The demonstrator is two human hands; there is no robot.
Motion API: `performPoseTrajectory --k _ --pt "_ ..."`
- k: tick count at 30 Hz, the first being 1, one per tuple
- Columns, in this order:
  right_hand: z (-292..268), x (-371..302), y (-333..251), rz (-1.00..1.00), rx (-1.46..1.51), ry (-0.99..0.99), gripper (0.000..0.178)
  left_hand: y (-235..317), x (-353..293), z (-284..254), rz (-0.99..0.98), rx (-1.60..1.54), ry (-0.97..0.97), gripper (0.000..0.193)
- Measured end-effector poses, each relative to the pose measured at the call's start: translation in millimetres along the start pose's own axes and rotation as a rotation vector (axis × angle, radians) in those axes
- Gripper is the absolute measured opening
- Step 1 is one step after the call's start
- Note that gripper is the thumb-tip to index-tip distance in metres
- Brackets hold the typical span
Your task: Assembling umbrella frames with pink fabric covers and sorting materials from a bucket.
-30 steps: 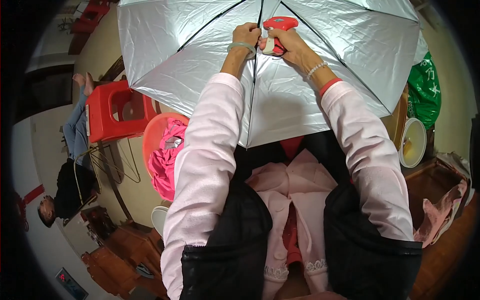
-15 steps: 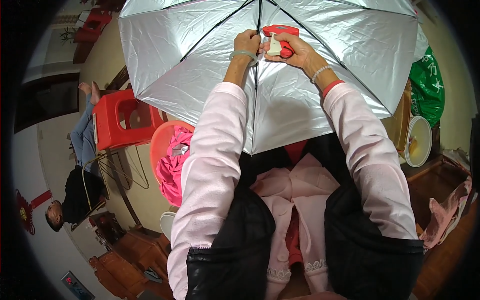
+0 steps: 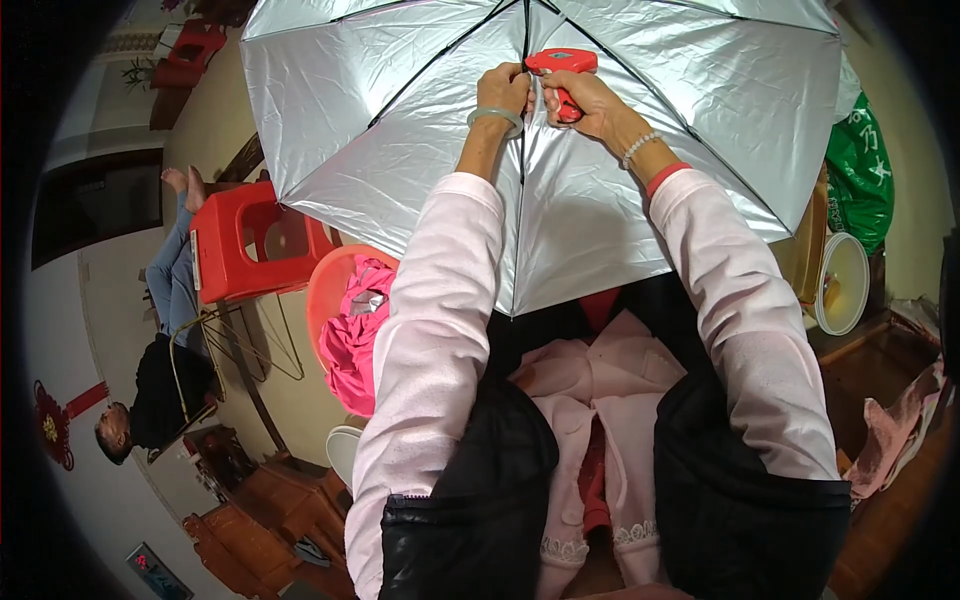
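Observation:
An opened umbrella [image 3: 400, 150] with a silver canopy spreads in front of me, its dark ribs fanning out from the top edge. My left hand [image 3: 503, 92] is closed around a central rib [image 3: 525, 45] and the cloth beside it. Just to its right, my right hand [image 3: 592, 105] grips a red pistol-shaped tag gun [image 3: 562, 62]. The tool's nose points left at the rib, close to my left fingers. Exactly what my left fingertips pinch is hidden.
Left of my arm is a red basin [image 3: 320, 290] with pink cloth [image 3: 355, 350], beside a red stool [image 3: 225, 240]. Another person [image 3: 165, 385] sits beyond. On the right are a green bag [image 3: 860, 180] and a white bucket [image 3: 842, 285].
My right fingers have closed over the tag gun's pale trigger, which showed before. The umbrella and my left hand have shifted slightly in view.

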State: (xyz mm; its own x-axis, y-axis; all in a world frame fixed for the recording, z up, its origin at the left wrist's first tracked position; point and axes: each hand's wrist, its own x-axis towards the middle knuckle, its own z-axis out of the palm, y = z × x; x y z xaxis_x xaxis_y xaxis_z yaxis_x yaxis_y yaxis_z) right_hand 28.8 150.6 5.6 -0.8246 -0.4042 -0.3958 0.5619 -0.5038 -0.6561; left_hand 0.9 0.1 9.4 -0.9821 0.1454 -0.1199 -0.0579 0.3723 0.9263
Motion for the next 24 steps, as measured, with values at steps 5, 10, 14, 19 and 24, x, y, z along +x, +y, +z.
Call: performPoseTrajectory --k 5,10,14,19,24 --pt "14.0 -27.2 -9.8 -0.014 0.034 0.008 0.022 -11.0 5.4 -7.2 0.328 0.361 0.161 0.02" --pt "-5.5 -37.4 -32.6 -0.13 0.048 0.03 0.031 8.8 19.2 -35.8 0.094 0.376 -0.072 0.019" --pt "0.8 -43.1 -44.0 -0.237 -0.175 0.139 0.029 14.8 27.1 -62.7 0.605 1.244 0.496 0.017" --pt "21.2 -28.6 -4.0 -0.236 -0.122 0.18 0.02 7.8 22.2 -31.6 0.312 0.684 0.092 0.023" --pt "44.2 -14.9 2.8 -0.25 -0.108 0.289 0.014 -14.0 9.5 -14.2 0.104 0.236 0.009 0.027"
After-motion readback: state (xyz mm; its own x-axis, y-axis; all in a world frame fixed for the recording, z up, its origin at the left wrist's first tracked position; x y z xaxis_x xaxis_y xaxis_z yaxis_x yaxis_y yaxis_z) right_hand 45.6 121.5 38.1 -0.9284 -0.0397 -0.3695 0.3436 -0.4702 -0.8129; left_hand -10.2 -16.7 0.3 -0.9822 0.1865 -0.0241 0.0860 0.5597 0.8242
